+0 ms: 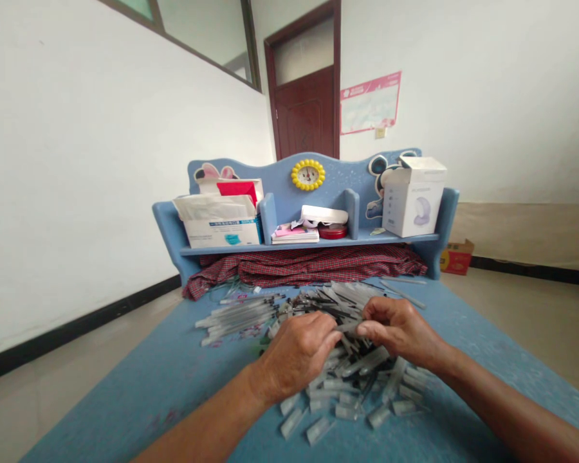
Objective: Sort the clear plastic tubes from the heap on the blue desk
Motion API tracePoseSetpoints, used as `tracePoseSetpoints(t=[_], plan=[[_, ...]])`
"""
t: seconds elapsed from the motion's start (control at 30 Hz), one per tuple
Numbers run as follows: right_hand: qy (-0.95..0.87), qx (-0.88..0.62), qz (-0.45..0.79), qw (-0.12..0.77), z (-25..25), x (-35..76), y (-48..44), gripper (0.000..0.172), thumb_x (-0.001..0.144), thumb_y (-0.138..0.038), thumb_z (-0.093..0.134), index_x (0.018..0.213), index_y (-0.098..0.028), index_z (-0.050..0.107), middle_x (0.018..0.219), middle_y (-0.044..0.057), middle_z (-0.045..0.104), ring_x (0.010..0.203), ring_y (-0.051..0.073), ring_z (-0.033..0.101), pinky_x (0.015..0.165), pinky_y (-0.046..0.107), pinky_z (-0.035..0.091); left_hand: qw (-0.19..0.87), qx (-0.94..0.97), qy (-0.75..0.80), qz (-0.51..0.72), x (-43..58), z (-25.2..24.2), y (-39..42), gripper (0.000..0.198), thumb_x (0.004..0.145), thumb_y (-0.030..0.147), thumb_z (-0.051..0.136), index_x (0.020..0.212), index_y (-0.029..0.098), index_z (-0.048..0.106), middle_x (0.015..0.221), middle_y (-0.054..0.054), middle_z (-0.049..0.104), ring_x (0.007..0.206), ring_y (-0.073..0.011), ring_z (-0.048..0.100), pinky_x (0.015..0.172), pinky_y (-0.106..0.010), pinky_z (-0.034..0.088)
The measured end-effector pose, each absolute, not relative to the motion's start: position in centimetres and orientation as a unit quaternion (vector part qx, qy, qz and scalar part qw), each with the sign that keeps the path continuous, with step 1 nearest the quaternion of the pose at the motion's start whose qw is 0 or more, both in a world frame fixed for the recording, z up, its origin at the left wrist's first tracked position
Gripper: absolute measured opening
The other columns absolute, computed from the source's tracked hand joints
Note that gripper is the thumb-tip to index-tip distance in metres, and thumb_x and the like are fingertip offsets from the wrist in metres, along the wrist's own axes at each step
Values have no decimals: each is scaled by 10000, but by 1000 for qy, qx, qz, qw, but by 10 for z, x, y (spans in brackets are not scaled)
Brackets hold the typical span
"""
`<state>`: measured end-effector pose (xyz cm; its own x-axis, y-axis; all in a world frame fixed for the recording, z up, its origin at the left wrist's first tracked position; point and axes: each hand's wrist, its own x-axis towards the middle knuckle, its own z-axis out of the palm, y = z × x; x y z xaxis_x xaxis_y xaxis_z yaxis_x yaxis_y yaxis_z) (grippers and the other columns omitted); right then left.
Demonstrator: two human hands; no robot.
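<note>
Over the middle of a blue desk, my left hand (302, 350) and my right hand (399, 329) face each other with fingers pinched. Between them runs a translucent greyish pen barrel (349, 326), with one end in each hand. My left fingertips are partly hidden behind the back of that hand. Beneath both hands spreads a loose pile of clear pen caps (346, 411), translucent barrels and thin black pen parts (370, 357). To the left of the pile lies a row of pens (238, 319), side by side, with dark ends pointing right.
A checked red cloth (294, 267) lies under the desk's blue shelf (357, 242). On the shelf stand a mask box (222, 233), a white carton (412, 202) and a red round tin (332, 231). A yellow flower-shaped clock (308, 175) is on the backboard.
</note>
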<state>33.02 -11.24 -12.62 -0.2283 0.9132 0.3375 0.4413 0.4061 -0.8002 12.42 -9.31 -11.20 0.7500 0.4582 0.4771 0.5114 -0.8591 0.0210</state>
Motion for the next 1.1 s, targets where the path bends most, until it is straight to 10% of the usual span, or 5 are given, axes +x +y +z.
tracePoseSetpoints(t=[1.1], plan=[[-651, -456, 427, 432, -133, 325, -103, 312, 785, -494, 517, 739, -189, 471, 476, -39, 570, 274, 74, 454, 276, 162, 295, 95, -931, -249, -248, 125, -113, -76, 195, 889, 217, 414, 798, 136, 567, 702, -38, 583, 665, -154, 546, 608, -249, 411]])
